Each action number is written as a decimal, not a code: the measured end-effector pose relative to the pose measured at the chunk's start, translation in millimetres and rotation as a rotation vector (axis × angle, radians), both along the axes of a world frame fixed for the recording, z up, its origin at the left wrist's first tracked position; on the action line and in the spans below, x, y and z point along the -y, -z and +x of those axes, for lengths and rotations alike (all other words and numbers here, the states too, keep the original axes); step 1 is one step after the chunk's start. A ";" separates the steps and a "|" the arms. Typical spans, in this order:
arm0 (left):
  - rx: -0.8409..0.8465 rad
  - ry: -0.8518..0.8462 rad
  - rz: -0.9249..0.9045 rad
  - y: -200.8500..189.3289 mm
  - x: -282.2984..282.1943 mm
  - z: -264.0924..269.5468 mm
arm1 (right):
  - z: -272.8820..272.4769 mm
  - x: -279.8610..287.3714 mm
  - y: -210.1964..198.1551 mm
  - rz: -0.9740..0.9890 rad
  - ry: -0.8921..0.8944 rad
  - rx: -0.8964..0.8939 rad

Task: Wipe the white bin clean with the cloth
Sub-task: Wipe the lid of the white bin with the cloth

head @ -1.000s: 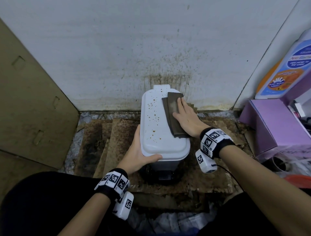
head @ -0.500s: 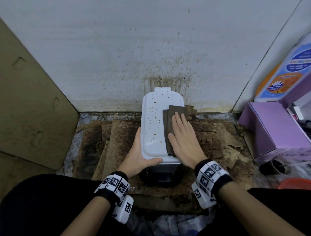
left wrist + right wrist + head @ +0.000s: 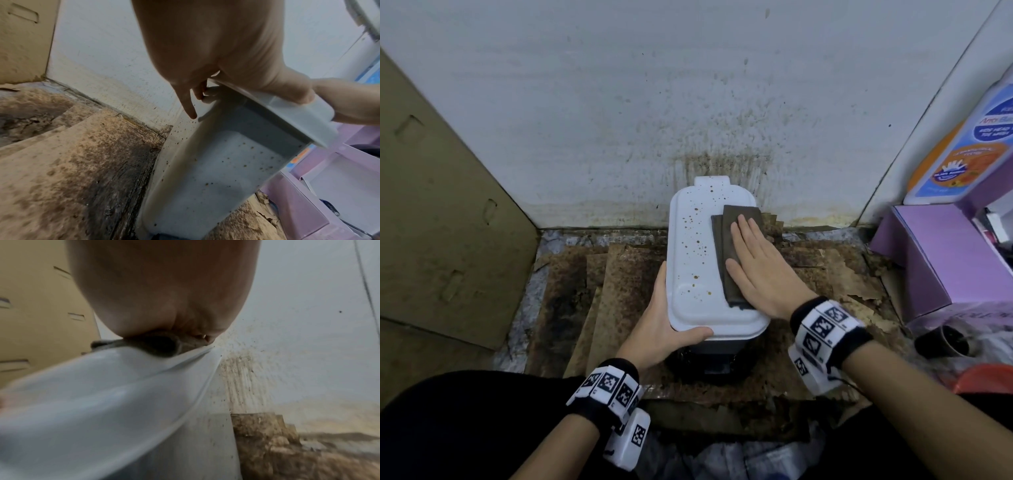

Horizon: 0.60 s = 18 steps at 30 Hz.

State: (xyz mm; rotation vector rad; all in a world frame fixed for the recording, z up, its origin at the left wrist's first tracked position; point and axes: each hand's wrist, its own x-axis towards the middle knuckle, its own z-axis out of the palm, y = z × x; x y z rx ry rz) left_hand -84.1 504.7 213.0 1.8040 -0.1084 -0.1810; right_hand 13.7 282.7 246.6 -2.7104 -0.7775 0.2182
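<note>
The white bin (image 3: 695, 260) stands on the floor against the wall, its lid speckled with brown spots on the left half. A folded dark brown cloth (image 3: 726, 240) lies along the lid's right half. My right hand (image 3: 756, 270) presses flat on the cloth with straight fingers. My left hand (image 3: 671, 325) grips the lid's near left corner, thumb on the front rim. In the left wrist view the left hand (image 3: 205, 56) hooks its fingers under the rim above the spotted bin side (image 3: 216, 170). The right wrist view shows the right hand (image 3: 164, 288) on the cloth (image 3: 160, 345) over the lid (image 3: 102, 402).
Stained cardboard sheets (image 3: 619, 291) cover the floor round the bin. A cardboard panel (image 3: 431, 222) leans at the left. The white wall (image 3: 688, 102) behind is splattered brown. At the right stand a purple box (image 3: 935, 260) and a labelled bottle (image 3: 962, 144), with a dark cup (image 3: 945, 339) near them.
My right hand slid the cloth along the lid toward me, then a little back toward the wall. The left hand kept its grip on the lid corner.
</note>
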 end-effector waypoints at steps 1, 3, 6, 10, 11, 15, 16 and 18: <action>-0.004 -0.006 -0.005 0.7 -0.3 0.4 | 12.6 -1.4 -1.5 -0.017 -0.013 -0.005; -0.014 -0.013 -0.020 2.7 -1.8 0.6 | 36.7 -6.0 -4.1 -0.061 -0.036 -0.009; -0.016 -0.008 -0.020 3.5 -2.1 1.5 | 70.6 -13.8 -8.6 -0.108 -0.062 -0.009; -0.017 0.003 -0.024 2.4 -2.5 1.6 | 102.2 -20.7 -13.4 -0.135 -0.057 -0.019; -0.021 0.004 -0.021 1.9 -2.9 1.7 | 106.0 -22.4 -15.3 -0.146 -0.056 -0.020; -0.024 -0.004 -0.022 2.9 -3.6 0.5 | 107.6 -25.0 -15.0 -0.189 -0.073 0.003; -0.020 -0.007 -0.020 2.6 -2.6 0.1 | 106.6 -23.7 -12.9 -0.200 -0.079 0.019; -0.017 -0.008 -0.015 1.6 -1.1 0.4 | 101.1 -21.2 -11.0 -0.215 -0.085 0.020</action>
